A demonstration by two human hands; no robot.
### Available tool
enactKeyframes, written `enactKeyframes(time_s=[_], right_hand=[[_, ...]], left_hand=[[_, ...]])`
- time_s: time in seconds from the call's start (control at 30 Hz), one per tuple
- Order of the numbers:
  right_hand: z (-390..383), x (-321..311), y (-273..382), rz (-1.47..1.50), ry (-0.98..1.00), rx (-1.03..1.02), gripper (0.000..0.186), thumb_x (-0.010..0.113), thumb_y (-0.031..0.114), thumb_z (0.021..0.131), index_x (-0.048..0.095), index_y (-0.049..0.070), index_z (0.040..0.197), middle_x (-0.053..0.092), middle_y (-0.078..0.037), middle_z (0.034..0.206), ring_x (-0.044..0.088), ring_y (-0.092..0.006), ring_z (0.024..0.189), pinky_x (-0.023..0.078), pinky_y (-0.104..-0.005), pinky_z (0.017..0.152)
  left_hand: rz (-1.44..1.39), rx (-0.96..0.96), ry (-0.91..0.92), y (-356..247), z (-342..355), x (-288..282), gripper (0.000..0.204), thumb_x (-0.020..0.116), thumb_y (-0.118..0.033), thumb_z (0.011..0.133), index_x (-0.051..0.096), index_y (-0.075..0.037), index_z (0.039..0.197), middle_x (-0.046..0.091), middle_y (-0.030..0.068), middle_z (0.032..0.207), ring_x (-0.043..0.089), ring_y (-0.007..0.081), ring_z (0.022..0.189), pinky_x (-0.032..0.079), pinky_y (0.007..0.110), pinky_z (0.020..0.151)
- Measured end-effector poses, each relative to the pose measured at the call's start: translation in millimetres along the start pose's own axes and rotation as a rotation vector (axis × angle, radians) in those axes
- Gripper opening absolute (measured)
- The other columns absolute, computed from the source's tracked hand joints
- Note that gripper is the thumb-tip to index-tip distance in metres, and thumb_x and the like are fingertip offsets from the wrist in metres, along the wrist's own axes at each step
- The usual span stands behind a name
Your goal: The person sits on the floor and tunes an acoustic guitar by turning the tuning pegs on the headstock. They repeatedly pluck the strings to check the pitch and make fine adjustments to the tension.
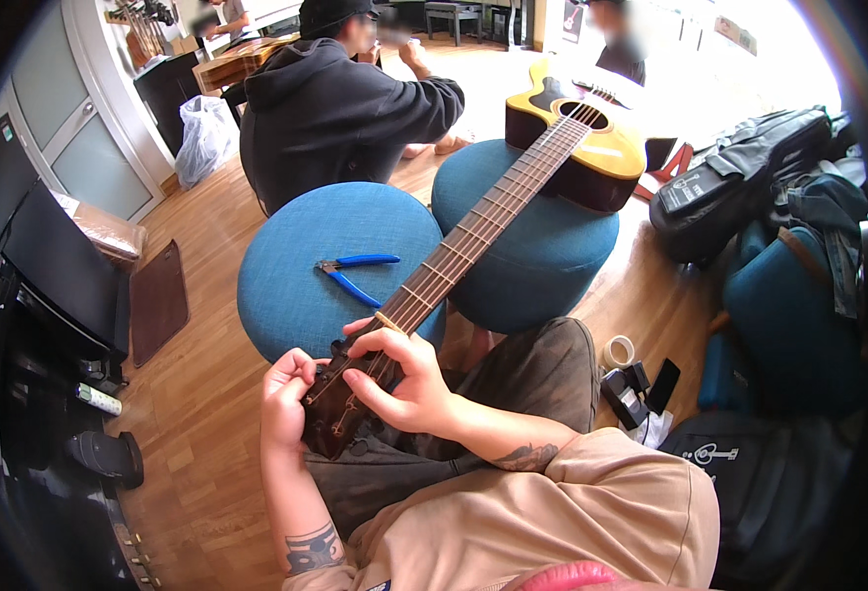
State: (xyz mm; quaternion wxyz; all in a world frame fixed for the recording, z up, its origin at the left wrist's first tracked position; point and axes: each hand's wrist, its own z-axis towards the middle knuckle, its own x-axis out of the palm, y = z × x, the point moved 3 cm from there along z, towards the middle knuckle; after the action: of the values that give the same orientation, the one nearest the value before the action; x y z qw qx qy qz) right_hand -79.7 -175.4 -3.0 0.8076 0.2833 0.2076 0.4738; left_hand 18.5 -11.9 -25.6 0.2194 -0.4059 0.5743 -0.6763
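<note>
An acoustic guitar [616, 148] lies face up, its pale-topped body on one blue stool and its neck slanting down toward me. The dark headstock [330, 419] is over my lap. My left hand [286, 399] is closed at the headstock's left edge, thumb and fingers pinching a tuning peg. My right hand [409, 379] reaches across the headstock near the nut, fingers curled onto the strings and thumb spread apart from them; its fingertip contact is partly hidden. Blue-handled cutters [355, 268] lie open on the nearer blue stool [296, 236], left of the neck.
A person in a black hoodie [325, 118] sits ahead, with others farther back. To the right are a roll of tape [618, 352], a phone [663, 385] and dark gig bags [739, 177] on the floor. Black furniture [55, 266] stands at the left.
</note>
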Motion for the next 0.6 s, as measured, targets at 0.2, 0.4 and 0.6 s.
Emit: enactKeyframes(time_s=[0.2, 0.4, 0.6], right_hand=[[0, 0, -4, -0.008, 0.007, 0.002, 0.022, 0.076, 0.009, 0.081, 0.062, 0.001, 0.097, 0.065, -0.019, 0.111, 0.065, -0.0250, 0.093, 0.049, -0.0337, 0.084], [1, 0, 2, 0.013, -0.006, 0.040, 0.022, 0.076, 0.008, 0.080, 0.062, 0.002, 0.097, 0.065, -0.018, 0.105, 0.063, -0.0285, 0.098, 0.048, -0.0365, 0.088], [0, 0, 2, 0.045, -0.007, 0.073, 0.023, 0.076, 0.007, 0.079, 0.062, 0.001, 0.097, 0.065, -0.017, 0.103, 0.063, -0.0302, 0.099, 0.048, -0.0375, 0.089]], left_hand=[[0.164, -0.003, -0.112, 1, -1, -2, 0.009, 0.062, -0.013, 0.093, 0.061, -0.005, 0.095, 0.065, 0.0005, 0.085, 0.057, 0.0050, 0.072, 0.045, 0.020, 0.065], [0.266, -0.019, -0.154, 2, 0, -6, 0.009, 0.060, -0.009, 0.091, 0.064, -0.002, 0.091, 0.068, 0.0026, 0.085, 0.059, 0.0067, 0.071, 0.046, 0.021, 0.066], [0.010, -0.064, -0.076, 0, -1, 5, 0.012, 0.051, 0.000, 0.089, 0.063, -0.001, 0.091, 0.069, 0.0064, 0.088, 0.062, 0.0090, 0.072, 0.049, 0.022, 0.067]])
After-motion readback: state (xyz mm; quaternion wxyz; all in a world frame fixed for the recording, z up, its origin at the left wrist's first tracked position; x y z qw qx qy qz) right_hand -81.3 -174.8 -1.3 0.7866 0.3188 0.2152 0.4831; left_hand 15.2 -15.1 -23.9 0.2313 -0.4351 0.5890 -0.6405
